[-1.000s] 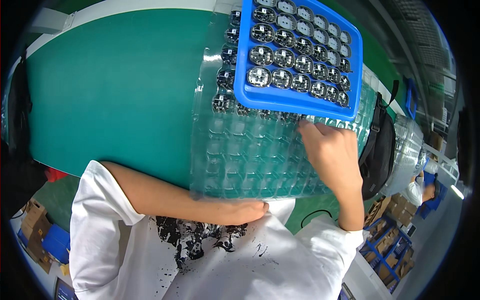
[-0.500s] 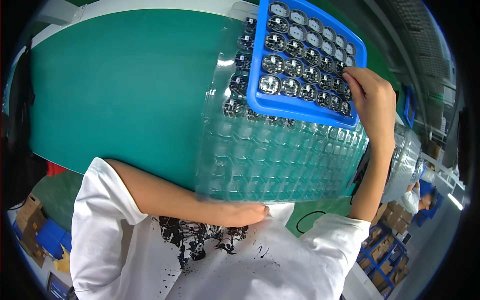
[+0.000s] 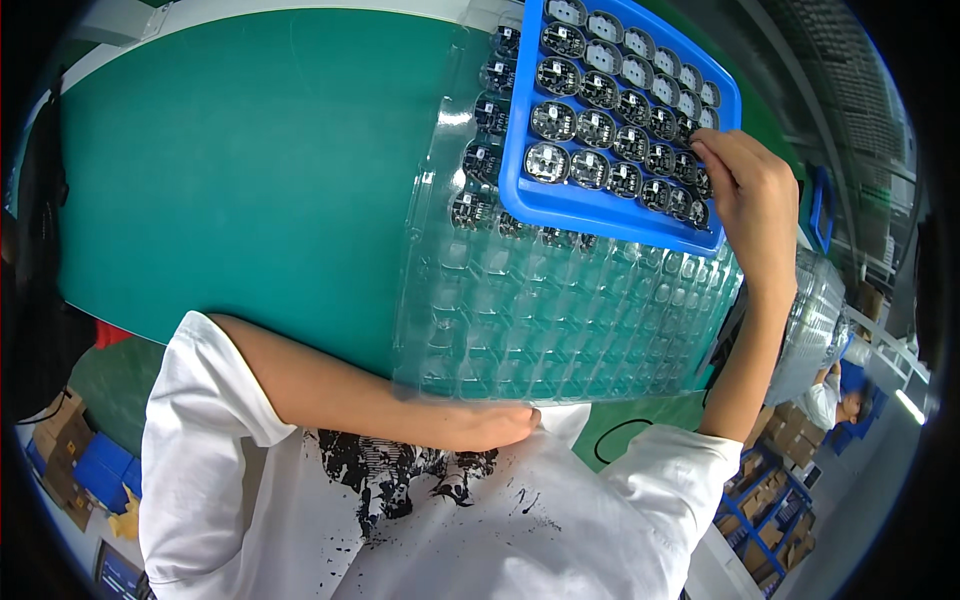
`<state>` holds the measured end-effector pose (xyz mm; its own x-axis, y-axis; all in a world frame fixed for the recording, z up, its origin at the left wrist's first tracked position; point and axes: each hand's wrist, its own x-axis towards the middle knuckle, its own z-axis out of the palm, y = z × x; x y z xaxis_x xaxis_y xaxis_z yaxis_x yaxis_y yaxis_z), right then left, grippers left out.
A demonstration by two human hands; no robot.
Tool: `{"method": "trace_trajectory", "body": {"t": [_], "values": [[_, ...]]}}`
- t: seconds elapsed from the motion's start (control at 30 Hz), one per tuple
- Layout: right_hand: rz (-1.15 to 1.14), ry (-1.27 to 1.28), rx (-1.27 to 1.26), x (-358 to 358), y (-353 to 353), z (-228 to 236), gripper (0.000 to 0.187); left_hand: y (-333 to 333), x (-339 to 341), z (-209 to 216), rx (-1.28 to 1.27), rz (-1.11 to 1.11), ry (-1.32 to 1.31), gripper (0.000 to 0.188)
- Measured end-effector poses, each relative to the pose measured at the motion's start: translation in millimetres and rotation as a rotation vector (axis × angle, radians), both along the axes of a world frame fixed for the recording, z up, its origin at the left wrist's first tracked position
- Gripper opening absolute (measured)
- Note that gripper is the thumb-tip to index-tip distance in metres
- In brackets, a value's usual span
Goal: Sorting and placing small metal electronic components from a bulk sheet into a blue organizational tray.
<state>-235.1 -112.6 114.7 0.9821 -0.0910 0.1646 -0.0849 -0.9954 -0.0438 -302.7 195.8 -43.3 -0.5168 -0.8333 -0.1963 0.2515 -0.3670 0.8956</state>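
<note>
A blue plastic tray (image 3: 590, 213) holds rows of small rounded pieces. Several show black circuit boards with silvery parts (image 3: 553, 121); those toward the far right look plain pale grey (image 3: 664, 62). My right hand (image 3: 752, 190) reaches over the tray's right side, thumb and fingers pinched together at a piece in the right-hand columns. The fingers hide what lies between them. My left hand (image 3: 500, 427) is loosely closed in front of my body, just below the near edge of a clear blister tray (image 3: 540, 330). Its fingertips are tucked out of sight.
Under the blue tray lies the clear blister tray, with circuit boards (image 3: 470, 211) in its far-left pockets. Both rest on a green table (image 3: 240, 180). Stacked clear trays (image 3: 808, 310) stand at the right. A person (image 3: 828, 398) is farther off, by cardboard boxes (image 3: 795, 430).
The blue tray and my right hand appear slightly farther right and up in the picture. My right fingers stay pinched at about the same piece. My left hand has not moved.
</note>
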Motion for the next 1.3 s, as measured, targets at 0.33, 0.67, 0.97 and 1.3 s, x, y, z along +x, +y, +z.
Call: {"method": "trace_trajectory", "body": {"t": [0.33,0.67,0.97,1.3], "values": [[0.0,-0.001,0.01,-0.1,-1.9,1.8,0.01,-9.9,11.8,15.9,0.1,-0.067,-0.016,0.03],[-0.02,0.001,0.12,-2.2,-8.1,-9.1,0.01,-4.0,10.3,15.2,0.11,-0.034,-0.015,0.028],[-0.094,0.032,0.263,-25.1,44.8,15.3,0.01,-1.4,-23.8,-8.2,0.002,0.013,-0.226,0.029],[0.114,0.226,0.208,-32.1,81.7,11.2,0.008,-14.9,2.3,15.9,0.213,-0.074,-0.093,0.029]]}}
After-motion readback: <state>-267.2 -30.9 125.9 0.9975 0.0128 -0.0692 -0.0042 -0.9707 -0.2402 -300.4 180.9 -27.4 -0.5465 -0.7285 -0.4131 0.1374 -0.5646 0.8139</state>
